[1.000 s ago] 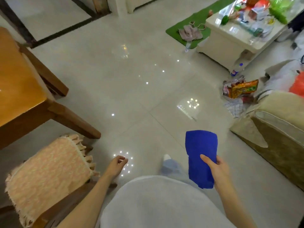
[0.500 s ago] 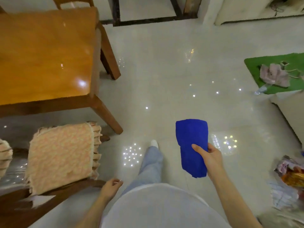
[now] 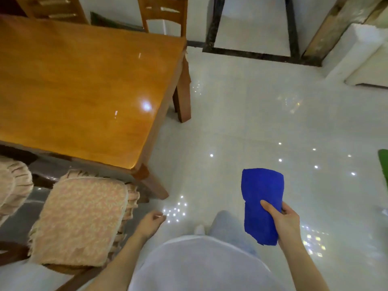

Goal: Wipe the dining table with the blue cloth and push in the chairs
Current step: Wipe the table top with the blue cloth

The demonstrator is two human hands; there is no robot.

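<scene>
My right hand (image 3: 286, 222) grips a folded blue cloth (image 3: 261, 198), held flat over the floor at lower right. The glossy orange wooden dining table (image 3: 79, 85) fills the upper left, with its near right corner just left of my body. A chair with a pink fringed cushion (image 3: 81, 219) stands pulled out at the near side, its seat only slightly under the table edge. My left hand (image 3: 152, 222) hangs loosely curled beside that cushion, holding nothing. A second cushioned chair (image 3: 12, 183) shows at the left edge. Two wooden chair backs (image 3: 165, 13) rise behind the table's far side.
Shiny white floor tiles (image 3: 241, 122) spread to the right of the table. A white cabinet base (image 3: 361, 51) stands at the upper right, beside a dark-framed doorway (image 3: 252, 28). A green mat edge (image 3: 383, 164) shows at the right border.
The view has swung left, bringing the whole table top and the far chairs into sight. My right hand still holds the cloth; my left hand has come up beside the pink cushion.
</scene>
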